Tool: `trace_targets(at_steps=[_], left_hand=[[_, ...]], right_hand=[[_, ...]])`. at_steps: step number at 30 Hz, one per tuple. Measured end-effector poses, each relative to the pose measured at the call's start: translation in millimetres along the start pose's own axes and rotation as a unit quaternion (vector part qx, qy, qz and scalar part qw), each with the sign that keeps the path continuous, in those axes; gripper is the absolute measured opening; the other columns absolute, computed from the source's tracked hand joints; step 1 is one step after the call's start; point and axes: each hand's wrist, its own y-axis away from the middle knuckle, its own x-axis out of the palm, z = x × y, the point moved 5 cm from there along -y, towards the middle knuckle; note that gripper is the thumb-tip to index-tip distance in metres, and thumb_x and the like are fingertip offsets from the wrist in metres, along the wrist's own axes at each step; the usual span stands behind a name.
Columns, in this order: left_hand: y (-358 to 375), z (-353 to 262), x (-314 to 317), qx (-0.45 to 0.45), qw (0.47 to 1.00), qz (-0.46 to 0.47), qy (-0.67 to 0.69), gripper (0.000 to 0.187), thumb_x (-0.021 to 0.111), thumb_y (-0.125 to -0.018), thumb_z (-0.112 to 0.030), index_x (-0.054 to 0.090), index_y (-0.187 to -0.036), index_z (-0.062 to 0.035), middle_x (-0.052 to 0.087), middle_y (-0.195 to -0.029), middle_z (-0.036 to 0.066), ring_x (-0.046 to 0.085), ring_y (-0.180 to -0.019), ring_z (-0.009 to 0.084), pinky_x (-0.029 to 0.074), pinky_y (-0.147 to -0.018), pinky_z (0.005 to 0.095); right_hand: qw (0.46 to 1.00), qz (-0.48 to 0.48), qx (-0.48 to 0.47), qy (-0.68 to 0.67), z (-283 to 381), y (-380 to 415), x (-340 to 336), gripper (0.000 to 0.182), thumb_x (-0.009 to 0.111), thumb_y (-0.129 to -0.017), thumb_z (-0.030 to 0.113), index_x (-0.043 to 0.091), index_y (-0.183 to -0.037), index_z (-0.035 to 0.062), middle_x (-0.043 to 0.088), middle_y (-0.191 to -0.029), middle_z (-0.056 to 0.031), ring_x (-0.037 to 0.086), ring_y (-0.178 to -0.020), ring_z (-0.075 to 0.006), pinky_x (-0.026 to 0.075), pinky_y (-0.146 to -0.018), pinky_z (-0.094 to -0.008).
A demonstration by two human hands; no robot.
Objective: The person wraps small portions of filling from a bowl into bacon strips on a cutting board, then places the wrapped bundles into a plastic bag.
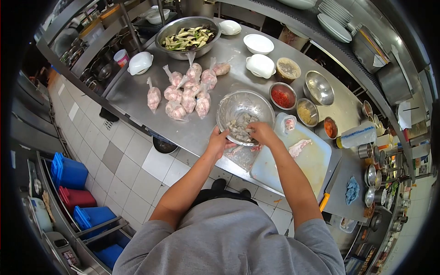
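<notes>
Head view: meat bits (237, 132) sit in a shiny bowl (229, 106) beside the right hand (262, 133).
The left hand (218, 142) grips the bowl's rim, a good spot; the right curls, maybe pinching, I can't tell. The bits look soft, slippery, best cupped.

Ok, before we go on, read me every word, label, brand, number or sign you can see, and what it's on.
None can be read.
Pink tub: markings too small and blurred.
Hanging paper: any writing too blurred.
Mixing bowl: no lettering visible.
Knife: no lettering I can make out.
</notes>
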Motion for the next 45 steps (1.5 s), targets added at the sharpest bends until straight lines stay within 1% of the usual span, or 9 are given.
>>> trace_targets(at_steps=[9,14,16,29,34,37,41,44,45], left_hand=[[36.8,44.9,4.8,-0.081,0.990,0.028,-0.108,0.029,0.066,-0.099,-0.032,0.059,-0.098,-0.0035,0.063,-0.088,0.007,0.066,-0.066,0.0174,0.057,-0.056,0.0302],[46.0,77.6,91.2,-0.032,0.911,0.182,-0.368,0.030,0.074,-0.091,-0.028,0.070,-0.100,-0.0001,0.068,-0.085,0.009,0.067,-0.068,0.0191,0.056,-0.060,0.0297],[46.4,80.5,136.2,0.280,0.739,0.254,-0.558,0.031,0.075,-0.087,-0.026,0.069,-0.101,0.0005,0.069,-0.087,0.015,0.069,-0.080,0.0304,0.057,-0.074,0.0383],[20.8,121.6,200.7,0.184,0.594,0.274,-0.734,0.022,0.070,-0.080,-0.020,0.069,-0.079,0.0020,0.071,-0.080,0.020,0.072,-0.078,0.0351,0.057,-0.069,0.0462],[14.1,128.8,184.5,-0.178,0.841,0.222,-0.459,0.023,0.067,-0.087,-0.025,0.066,-0.083,-0.0024,0.062,-0.068,0.005,0.053,-0.046,0.0115,0.034,-0.036,0.0274],[14.3,135.7,182.6,-0.253,0.879,0.171,-0.366,0.019,0.066,-0.091,-0.025,0.065,-0.084,-0.0068,0.060,-0.069,0.002,0.048,-0.045,0.0090,0.028,-0.036,0.0257],[15.0,134.6,185.4,-0.252,0.909,0.144,-0.301,0.018,0.064,-0.094,-0.023,0.067,-0.090,-0.0056,0.060,-0.071,0.001,0.047,-0.045,0.0078,0.027,-0.036,0.0251],[9.6,134.4,183.2,-0.113,0.915,0.181,-0.343,0.016,0.066,-0.093,-0.018,0.069,-0.101,-0.0048,0.062,-0.077,0.004,0.056,-0.056,0.0128,0.041,-0.045,0.0273],[8.3,123.2,190.8,0.105,0.845,0.230,-0.471,0.020,0.067,-0.091,-0.017,0.069,-0.108,-0.0069,0.063,-0.085,0.007,0.060,-0.067,0.0179,0.047,-0.055,0.0306]], right_hand=[[0.794,-0.120,0.205,-0.559,-41.4,104.8,-46.3,0.038,0.057,-0.097,0.002,0.058,-0.135,0.0002,0.070,-0.112,-0.0081,0.066,-0.086,-0.0141,0.055,-0.076,-0.0273],[0.769,-0.268,0.298,-0.498,-75.8,197.6,-39.8,0.037,0.065,-0.092,-0.001,0.057,-0.128,-0.0009,0.071,-0.107,-0.0081,0.066,-0.081,-0.0161,0.056,-0.073,-0.0289],[0.799,-0.321,0.262,-0.436,-82.4,217.2,-30.6,0.026,0.067,-0.090,0.000,0.062,-0.116,0.0007,0.071,-0.104,-0.0073,0.066,-0.080,-0.0155,0.056,-0.071,-0.0302],[0.915,-0.361,0.170,-0.055,-45.6,238.2,-13.3,0.017,0.073,-0.079,0.000,0.069,-0.095,-0.0009,0.063,-0.100,-0.0155,0.064,-0.093,-0.0347,0.054,-0.082,-0.0412],[0.924,-0.355,0.122,-0.071,-33.1,241.6,-16.9,0.029,0.075,-0.076,0.001,0.068,-0.103,-0.0019,0.062,-0.107,-0.0173,0.062,-0.102,-0.0369,0.052,-0.090,-0.0431],[0.926,-0.348,0.125,-0.070,-33.0,242.8,-22.7,0.026,0.073,-0.077,-0.001,0.068,-0.102,-0.0013,0.062,-0.105,-0.0175,0.062,-0.101,-0.0368,0.052,-0.090,-0.0443],[0.927,-0.298,0.173,-0.147,-72.7,230.9,-15.8,0.022,0.075,-0.079,0.003,0.071,-0.101,0.0002,0.064,-0.105,-0.0174,0.065,-0.092,-0.0338,0.053,-0.084,-0.0412],[0.927,-0.251,0.210,-0.183,-97.2,228.4,-16.5,0.016,0.072,-0.083,0.004,0.071,-0.099,0.0000,0.066,-0.100,-0.0166,0.065,-0.087,-0.0316,0.053,-0.081,-0.0399],[0.930,-0.222,0.218,-0.195,-103.9,227.4,-17.1,0.015,0.070,-0.084,0.006,0.070,-0.098,-0.0005,0.066,-0.099,-0.0176,0.066,-0.087,-0.0331,0.053,-0.081,-0.0406]])
